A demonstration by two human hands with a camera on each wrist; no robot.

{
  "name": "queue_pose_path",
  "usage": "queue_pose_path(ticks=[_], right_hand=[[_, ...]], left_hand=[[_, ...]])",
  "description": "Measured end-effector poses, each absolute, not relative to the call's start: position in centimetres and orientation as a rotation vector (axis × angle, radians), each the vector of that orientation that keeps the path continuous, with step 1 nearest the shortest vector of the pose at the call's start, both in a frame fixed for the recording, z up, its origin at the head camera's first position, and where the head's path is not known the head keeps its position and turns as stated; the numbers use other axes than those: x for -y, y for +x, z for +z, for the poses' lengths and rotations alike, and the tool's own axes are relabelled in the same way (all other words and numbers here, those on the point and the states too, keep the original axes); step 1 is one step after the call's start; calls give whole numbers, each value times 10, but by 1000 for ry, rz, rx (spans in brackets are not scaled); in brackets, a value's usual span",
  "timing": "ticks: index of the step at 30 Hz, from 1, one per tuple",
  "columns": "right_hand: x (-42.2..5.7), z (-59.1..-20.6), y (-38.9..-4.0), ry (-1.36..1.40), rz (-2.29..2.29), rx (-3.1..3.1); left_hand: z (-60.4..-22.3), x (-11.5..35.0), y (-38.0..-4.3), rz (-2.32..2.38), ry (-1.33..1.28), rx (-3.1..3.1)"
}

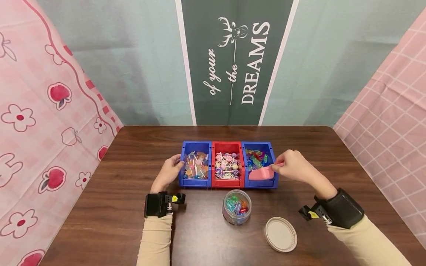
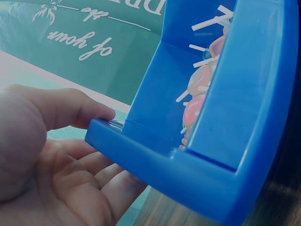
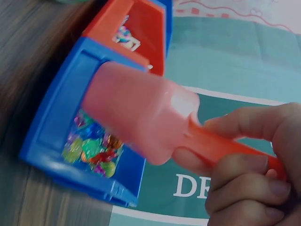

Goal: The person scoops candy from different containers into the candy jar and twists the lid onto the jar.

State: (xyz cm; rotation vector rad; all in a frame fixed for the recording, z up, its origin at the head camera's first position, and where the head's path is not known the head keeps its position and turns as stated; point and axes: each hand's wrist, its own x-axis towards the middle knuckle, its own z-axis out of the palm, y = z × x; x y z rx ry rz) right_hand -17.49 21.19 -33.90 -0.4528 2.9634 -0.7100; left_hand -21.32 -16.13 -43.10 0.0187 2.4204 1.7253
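Note:
My left hand [image 1: 167, 171] grips the side wall of the left blue bin [image 1: 195, 183], thumb over the rim in the left wrist view. Small lollipop-like pieces with white sticks [image 2: 195, 110] lie in this bin. The handle of a pink scoop [image 1: 261, 173] is held in my right hand [image 1: 293, 166]. Tilted, the scoop's bowl hangs over the front of the right blue bin [image 1: 264, 184]. Colourful, shiny translucent pieces [image 3: 96, 148] fill part of that bin. Whether the scoop carries any is hidden in the right wrist view, where its underside faces me.
Between the blue bins sits a red bin [image 1: 227, 183] with striped lollipop-like pieces. In front stands a clear open jar [image 1: 236, 219] partly filled with coloured translucent pieces. Its likely lid, a pale round disc [image 1: 281, 235], lies to the jar's right on the wooden table [image 1: 199, 244].

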Motion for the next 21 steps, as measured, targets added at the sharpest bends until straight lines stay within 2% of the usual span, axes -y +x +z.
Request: queue_pose_path(ticks=[21], right_hand=[[-181, -326, -215, -272, -434, -2812]], left_hand=[[-431, 162, -213, 1697, -6, -2423]])
